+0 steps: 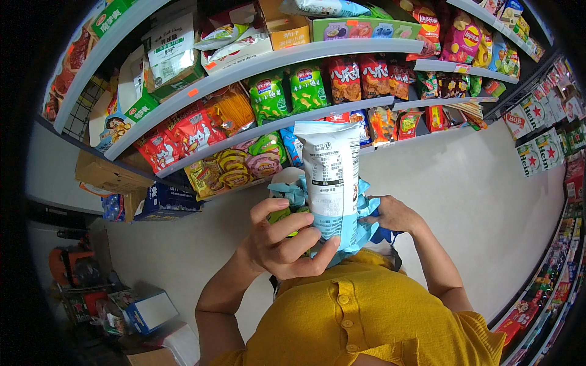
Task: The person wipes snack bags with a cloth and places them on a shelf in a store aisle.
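My left hand (288, 242) grips a light-blue and white snack packet (330, 183), raised in front of my chest with its printed back showing. Behind and beneath that packet is a bunch of similar light-blue packets (366, 206), with a green packet (279, 216) at its left side. On the right, my right hand (397, 213) is at the edge of the bunch, next to something dark blue (383, 234). Its fingertips are partly hidden, so what they hold cannot be told.
Ahead curve shop shelves (274, 120) with green snack bags (306, 89), red bags (344, 78) and crisps bags (461, 36). Cardboard boxes (107, 173) stand at the left, a blue-edged box (153, 312) at the lower left. Beer cartons (540, 151) and more stocked shelves (545, 293) line the right.
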Tool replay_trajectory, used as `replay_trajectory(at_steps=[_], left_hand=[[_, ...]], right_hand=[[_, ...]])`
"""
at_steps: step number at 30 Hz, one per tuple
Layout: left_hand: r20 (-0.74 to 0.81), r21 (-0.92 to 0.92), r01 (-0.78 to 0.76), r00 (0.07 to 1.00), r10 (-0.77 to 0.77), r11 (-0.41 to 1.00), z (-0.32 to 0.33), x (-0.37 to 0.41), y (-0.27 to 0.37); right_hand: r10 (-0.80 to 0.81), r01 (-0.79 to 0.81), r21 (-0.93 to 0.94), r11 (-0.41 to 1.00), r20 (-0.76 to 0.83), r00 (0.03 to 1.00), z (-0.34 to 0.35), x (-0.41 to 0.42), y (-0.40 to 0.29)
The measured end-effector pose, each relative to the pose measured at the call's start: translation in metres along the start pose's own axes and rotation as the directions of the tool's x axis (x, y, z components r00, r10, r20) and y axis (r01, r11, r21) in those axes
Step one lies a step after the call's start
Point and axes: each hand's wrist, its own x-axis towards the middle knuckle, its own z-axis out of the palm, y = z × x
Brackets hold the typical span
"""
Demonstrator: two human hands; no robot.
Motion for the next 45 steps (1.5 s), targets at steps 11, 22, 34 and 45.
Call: replay_trajectory(at_steps=[11, 22, 34, 45], left_hand=[[-0.105, -0.301, 0.299, 0.933, -0.343, 0.905, -0.005, -0.006, -0.015], [-0.041, 0.001, 0.104, 0.994, -0.104, 0.995, -0.014, -0.016, 0.001], [0.088, 0.070, 0.090, 0.991, -0.096, 0.993, -0.021, -0.014, 0.007], [0.104, 0.106, 0.062, 0.992, -0.073, 0.992, -0.022, -0.012, 0.008]], right_hand=[[-0.025, 0.025, -0.036, 0.999, -0.002, 1.000, 0.003, 0.003, 0.007], [-0.022, 0.023, -0.042, 0.999, 0.009, 1.000, 0.004, 0.005, 0.007], [-0.018, 0.018, -0.014, 1.000, 0.017, 1.000, 0.000, 0.002, -0.003], [-0.019, 0.020, -0.023, 1.000, 0.041, 0.999, -0.001, 0.003, -0.003]])
